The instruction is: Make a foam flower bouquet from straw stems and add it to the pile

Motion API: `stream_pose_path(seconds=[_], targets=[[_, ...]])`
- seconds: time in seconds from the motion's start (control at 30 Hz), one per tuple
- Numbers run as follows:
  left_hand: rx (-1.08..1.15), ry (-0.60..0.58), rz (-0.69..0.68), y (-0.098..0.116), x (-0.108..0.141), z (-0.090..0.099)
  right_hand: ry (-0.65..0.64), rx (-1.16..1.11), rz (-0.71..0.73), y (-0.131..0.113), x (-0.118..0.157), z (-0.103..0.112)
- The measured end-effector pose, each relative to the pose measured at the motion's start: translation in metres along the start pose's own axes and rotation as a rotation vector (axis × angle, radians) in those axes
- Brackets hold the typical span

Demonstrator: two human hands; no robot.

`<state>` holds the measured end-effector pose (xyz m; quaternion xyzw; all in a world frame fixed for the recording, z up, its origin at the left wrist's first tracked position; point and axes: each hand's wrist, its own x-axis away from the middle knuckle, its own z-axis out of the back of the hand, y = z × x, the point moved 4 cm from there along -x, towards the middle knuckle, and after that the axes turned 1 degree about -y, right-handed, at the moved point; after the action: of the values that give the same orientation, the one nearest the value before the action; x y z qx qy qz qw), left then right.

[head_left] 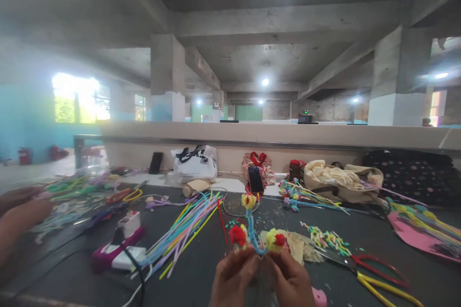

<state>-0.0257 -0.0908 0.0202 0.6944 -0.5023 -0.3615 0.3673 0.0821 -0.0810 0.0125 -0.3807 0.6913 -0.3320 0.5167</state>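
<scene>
My left hand (pixel 230 276) and my right hand (pixel 291 277) are side by side at the bottom centre, fingertips pinched together. Between them they grip a pipe-cleaner flower sprig (pixel 251 228). Its blue fuzzy stem rises from my fingers to a yellow and red bloom. A red bloom stands just over my left fingers, and a yellow and red one over my right. The lower end of the sprig is hidden by my hands. Behind my right hand lies a crumpled beige cloth (pixel 302 248), and a pink cylinder (pixel 319 297) shows beside that hand.
Loose pipe cleaners (pixel 183 235) lie to the left, near a power strip (pixel 122 249) with cords. Scissors (pixel 374 271) with red and yellow handles rest at right, by small clippings (pixel 327 238). Another person's hand (pixel 25 211) is at far left. Bags (pixel 196 163) line the back.
</scene>
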Motion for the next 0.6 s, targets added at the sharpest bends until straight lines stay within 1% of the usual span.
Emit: stream_pose_path(seconds=[0.07, 0.17, 0.23, 0.3, 0.37, 0.47, 0.5, 0.57, 0.6], targets=[[0.028, -0.064, 0.056, 0.000, -0.001, -0.004, -0.022, 0.019, 0.012, 0.000, -0.001, 0.000], [0.069, -0.164, 0.136, 0.001, -0.002, -0.009, -0.048, 0.111, 0.034, 0.001, -0.003, 0.001], [0.079, -0.204, 0.164, 0.002, -0.003, -0.009, -0.057, 0.181, 0.035, 0.000, -0.004, 0.003], [0.082, -0.216, 0.191, 0.000, -0.003, -0.007, -0.048, 0.254, 0.076, -0.005, -0.005, 0.004], [0.076, -0.170, 0.199, -0.002, -0.004, -0.004, -0.024, 0.343, 0.189, -0.013, -0.006, 0.005], [0.073, -0.030, 0.158, -0.005, -0.007, 0.000, -0.002, 0.466, 0.377, -0.023, -0.003, 0.003], [0.087, 0.001, 0.147, -0.005, -0.008, 0.000, -0.002, 0.491, 0.428, -0.024, -0.002, 0.001], [0.132, 0.027, 0.137, -0.006, -0.011, -0.003, -0.010, 0.510, 0.484, -0.024, -0.001, 0.000], [0.150, 0.026, 0.138, -0.006, -0.011, -0.004, -0.014, 0.504, 0.483, -0.023, 0.000, 0.000]])
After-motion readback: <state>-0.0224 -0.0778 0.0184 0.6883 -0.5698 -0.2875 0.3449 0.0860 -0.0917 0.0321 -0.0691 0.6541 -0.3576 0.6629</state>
